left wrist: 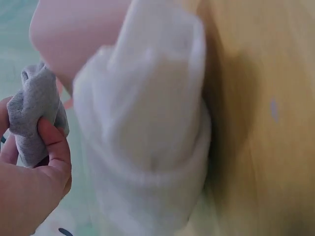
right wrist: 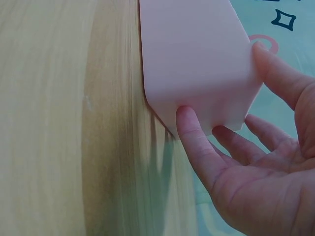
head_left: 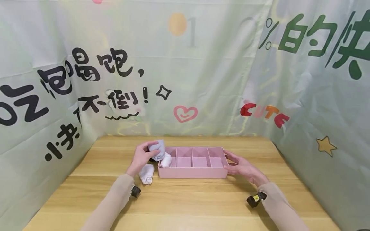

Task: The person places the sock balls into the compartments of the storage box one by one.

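Observation:
My left hand pinches a folded grey sock between thumb and fingers, above the left end of a pink divided box. Inside the leftmost compartment lies a white sock, bunched up. Another rolled white sock is on the table just left of the box; it fills much of the left wrist view, close to the camera. At the box's right end, my right hand touches the end wall with spread, fairly straight fingers, its thumb at the rim.
The box's other compartments show bare pink floors between thin dividers. Underneath is a wooden table with its far edge behind the box. Printed curtains hang around the back and both sides.

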Tool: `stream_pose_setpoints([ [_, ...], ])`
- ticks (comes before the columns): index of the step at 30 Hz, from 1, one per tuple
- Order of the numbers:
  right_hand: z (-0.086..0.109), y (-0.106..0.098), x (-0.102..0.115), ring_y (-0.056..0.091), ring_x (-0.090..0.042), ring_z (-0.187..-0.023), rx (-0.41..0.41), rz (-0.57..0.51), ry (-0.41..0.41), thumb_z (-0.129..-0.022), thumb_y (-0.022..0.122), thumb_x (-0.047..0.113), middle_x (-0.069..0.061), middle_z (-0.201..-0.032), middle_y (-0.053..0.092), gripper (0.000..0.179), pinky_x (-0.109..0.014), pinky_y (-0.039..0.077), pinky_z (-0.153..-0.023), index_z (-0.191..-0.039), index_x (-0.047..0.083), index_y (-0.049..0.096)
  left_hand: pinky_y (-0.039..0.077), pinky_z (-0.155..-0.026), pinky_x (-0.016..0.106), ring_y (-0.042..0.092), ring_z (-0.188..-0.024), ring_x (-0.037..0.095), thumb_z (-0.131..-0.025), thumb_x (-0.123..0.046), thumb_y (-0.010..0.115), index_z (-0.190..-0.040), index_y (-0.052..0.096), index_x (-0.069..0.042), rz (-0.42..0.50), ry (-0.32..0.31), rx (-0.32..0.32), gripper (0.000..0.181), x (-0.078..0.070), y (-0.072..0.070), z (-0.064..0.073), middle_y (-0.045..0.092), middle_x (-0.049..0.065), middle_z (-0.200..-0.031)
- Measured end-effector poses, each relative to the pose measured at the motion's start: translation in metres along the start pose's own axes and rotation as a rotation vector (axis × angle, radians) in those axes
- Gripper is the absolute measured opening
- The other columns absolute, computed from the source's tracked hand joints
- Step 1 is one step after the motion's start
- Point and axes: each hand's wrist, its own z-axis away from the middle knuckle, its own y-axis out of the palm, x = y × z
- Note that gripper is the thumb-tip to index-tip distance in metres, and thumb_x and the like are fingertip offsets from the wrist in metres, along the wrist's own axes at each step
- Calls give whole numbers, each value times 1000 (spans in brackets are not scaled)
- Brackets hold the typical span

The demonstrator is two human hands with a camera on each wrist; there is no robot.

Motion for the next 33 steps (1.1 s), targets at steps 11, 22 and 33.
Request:
stream_pose_setpoints([
  [11,-2,0,-4,21,-47,-145,11,13,5,-94,64,7,-19,-164,9,81,-39,49,-102,-158,11,14,52,-81,17,63,-99,12,-83,-9,78,-133,60,-5,18,-10,44,53,-2,13,1,65,23,-124],
  [22,0,0,2,21,-46,-145,15,7,-1,-94,64,7,-22,-163,11,81,-42,47,-103,-158,10,15,54,-80,20,62,-109,21,-83,-3,77,-138,56,-6,24,-6,154,60,-9,22,-1,59,26,-131],
  [33,-1,-1,1,21,-47,-145,7,14,0,-93,65,8,-22,-163,12,82,-42,48,-103,-158,10,15,51,-61,25,64,-82,11,-81,-2,78,-135,59,-9,83,-25,225,58,-15,34,2,64,14,-97],
])
